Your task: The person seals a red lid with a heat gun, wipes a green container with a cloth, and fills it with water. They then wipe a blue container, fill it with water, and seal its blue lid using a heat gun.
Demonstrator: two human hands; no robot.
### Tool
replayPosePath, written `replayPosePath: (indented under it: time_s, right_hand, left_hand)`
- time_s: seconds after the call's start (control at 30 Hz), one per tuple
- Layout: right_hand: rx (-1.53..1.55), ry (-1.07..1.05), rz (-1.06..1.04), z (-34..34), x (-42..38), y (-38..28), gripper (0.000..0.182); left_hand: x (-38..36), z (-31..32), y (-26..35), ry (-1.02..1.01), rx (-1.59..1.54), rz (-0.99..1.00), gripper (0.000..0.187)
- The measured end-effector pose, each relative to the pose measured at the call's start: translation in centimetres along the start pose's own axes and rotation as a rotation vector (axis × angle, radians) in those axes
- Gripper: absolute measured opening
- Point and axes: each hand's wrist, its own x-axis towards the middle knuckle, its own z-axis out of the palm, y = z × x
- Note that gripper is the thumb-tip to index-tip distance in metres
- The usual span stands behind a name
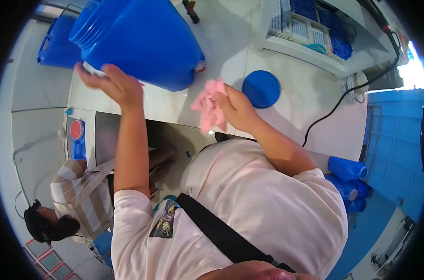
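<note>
A large blue plastic jug (142, 39) lies tilted on the white tabletop, its threaded neck toward the upper left. Near its right end is a small red and white fitting (200, 66). My left hand (111, 84) is against the jug's near side below the neck, fingers stretched and apart, slightly blurred. Something white (93, 69) shows behind those fingers; what it is I cannot make out. In my right hand (237, 107) a crumpled pink cloth (211, 106) is gripped, close to the jug's right end. A round blue lid (261, 89) lies flat beyond that hand.
Another blue jug (58, 44) stands at upper left. A white shelf unit (310, 56) holds packets at upper right. A black cable (335, 107) runs across the table's right side. Blue containers (347, 179) are stacked at right. A person in a striped shirt (81, 191) is at lower left.
</note>
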Motion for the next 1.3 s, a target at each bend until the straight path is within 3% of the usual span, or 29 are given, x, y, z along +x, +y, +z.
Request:
replayPosePath:
  time_s: [0.03, 0.07, 0.1, 0.17, 0.23, 0.3, 0.37, 0.43, 0.53, 0.6, 0.67, 0.73, 0.77, 0.83, 0.87, 0.9, 0.93, 0.97, 1.0, 1.03, 1.1, 1.13, 1.17, 1.23, 1.3]
  right_hand:
    - [0.103, 0.088, 0.008, -1.1, -1.7, -0.9, 0.021]
    - [0.204, 0.183, 0.008, -2.6, -2.9, -1.1, 0.021]
    - [0.355, 0.259, 0.032, -4.3, -4.2, 2.2, 0.022]
    - [0.232, 0.531, 0.125, -8.0, -5.4, -1.2, 0.023]
    - [0.173, 0.636, 0.133, -10.7, -6.3, -1.6, 0.023]
    - [0.164, 0.774, 0.089, -12.2, -7.1, -1.6, 0.026]
    - [0.165, 0.783, 0.056, -12.7, -7.8, -1.5, 0.028]
    - [0.168, 0.794, 0.020, -13.0, -8.4, -1.0, 0.030]
    - [0.190, 0.802, 0.039, -12.5, -8.6, 1.4, 0.036]
    - [0.061, 0.731, 0.148, -12.2, -8.5, 3.6, 0.041]
    - [0.091, 0.705, 0.105, -12.0, -7.7, 4.7, 0.042]
    - [0.117, 0.670, 0.061, -11.6, -6.8, 4.3, 0.044]
    - [0.218, 0.652, 0.008, -11.1, -6.5, 3.1, 0.048]
    - [0.321, 0.624, -0.052, -10.3, -5.6, 1.8, 0.052]
    - [0.378, 0.552, -0.044, -9.9, -5.1, 1.6, 0.056]
    - [0.433, 0.479, -0.036, -9.5, -4.5, 1.2, 0.060]
    - [0.433, 0.471, -0.041, -8.4, -3.6, 0.4, 0.060]
    - [0.230, 0.474, 0.005, -6.8, -2.6, -0.5, 0.059]
    - [0.027, 0.475, 0.052, -6.0, -2.1, -1.1, 0.059]
    - [0.026, 0.468, 0.049, -6.0, -1.8, -1.2, 0.059]
    - [-0.533, 0.505, -0.261, -6.5, -1.4, -1.3, 0.054]
    - [-0.775, 0.486, -0.395, -7.4, -1.1, -2.3, 0.043]
    - [-0.772, 0.475, -0.401, -7.0, -1.2, -3.2, 0.043]
    - [-0.555, 0.225, -0.525, -5.5, -1.8, -5.1, 0.029]
    - [-0.542, 0.201, -0.624, -4.0, -0.9, -7.4, 0.022]
  left_hand:
    - [-1.6, -0.6, 0.7, -0.036, 0.188, 0.161, 0.078]
    - [-6.1, -1.0, 1.0, -0.137, -0.059, 0.142, 0.090]
    - [-9.5, -0.9, 2.3, -0.364, -0.035, 0.166, 0.098]
    - [-13.7, 1.8, 6.7, -0.707, -0.103, 0.161, 0.111]
    - [-16.3, 5.2, 9.4, -0.992, -0.046, -0.059, 0.121]
    - [-17.8, 8.4, 10.2, -1.045, -0.021, -0.062, 0.125]
    - [-17.9, 10.0, 10.5, -1.101, 0.012, -0.071, 0.129]
    - [-17.8, 10.9, 10.8, -1.300, 0.082, -0.086, 0.132]
    - [-17.5, 11.3, 10.5, -1.346, 0.031, -0.114, 0.128]
    - [-17.1, 11.2, 10.5, -1.337, -0.014, -0.087, 0.126]
    - [-15.7, 11.3, 10.8, -1.326, -0.061, -0.060, 0.124]
    - [-14.0, 11.2, 10.9, -1.276, -0.420, -0.285, 0.124]
    - [-13.8, 11.3, 10.5, -1.272, -0.418, -0.281, 0.124]
    - [-13.7, 11.5, 9.5, -0.995, -0.843, -0.457, 0.124]
    - [-14.0, 11.2, 9.7, -0.900, -0.989, -0.555, 0.114]
    - [-14.6, 10.9, 10.2, -0.894, -0.983, -0.552, 0.114]
    - [-14.9, 10.6, 11.3, -0.761, -1.176, -0.924, 0.105]
    - [-14.9, 10.1, 12.4, -0.594, -1.351, -1.295, 0.096]
    - [-14.6, 9.6, 13.2, -0.626, -1.385, -1.410, 0.082]
    - [-14.1, 9.0, 13.4, -0.619, -1.385, -1.406, 0.082]
    - [-13.1, 8.0, 13.3, -0.484, -1.582, -1.606, 0.078]
    - [-12.2, 7.6, 13.1, -0.431, -1.593, -1.638, 0.074]
    - [-11.0, 7.0, 12.9, -0.417, -1.591, -1.634, 0.074]
    - [-8.9, 6.6, 12.3, -0.387, -1.631, -1.595, 0.072]
    - [-10.0, 7.3, 10.5, -0.493, -1.527, -1.486, 0.077]
